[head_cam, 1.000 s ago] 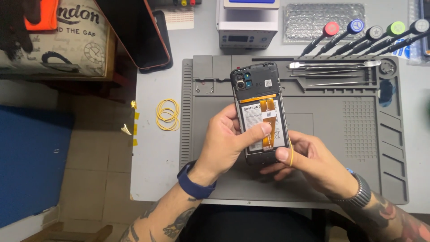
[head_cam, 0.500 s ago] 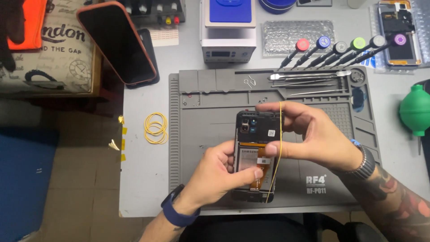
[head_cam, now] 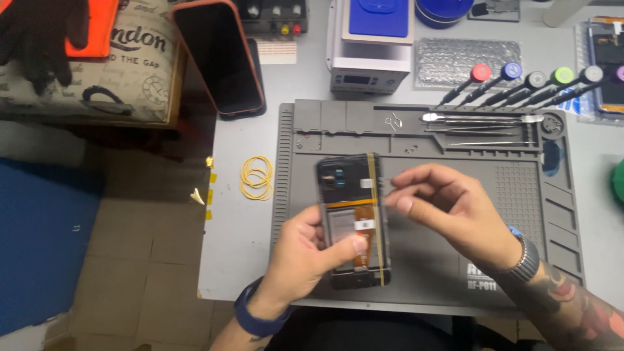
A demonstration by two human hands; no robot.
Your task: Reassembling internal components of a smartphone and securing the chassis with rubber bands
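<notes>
The grey work mat [head_cam: 455, 273] lies on the table, its near edge partly hidden by both forearms. The opened phone [head_cam: 353, 218] sits above the mat's left-centre, clamped by the left hand [head_cam: 305, 253], thumb across its exposed interior. A yellow rubber band [head_cam: 373, 195] runs along the phone's right edge. The right hand [head_cam: 448, 211] hovers just beside it, fingertips pinched together; anything pinched is too small to tell. Open mat lies right.
</notes>
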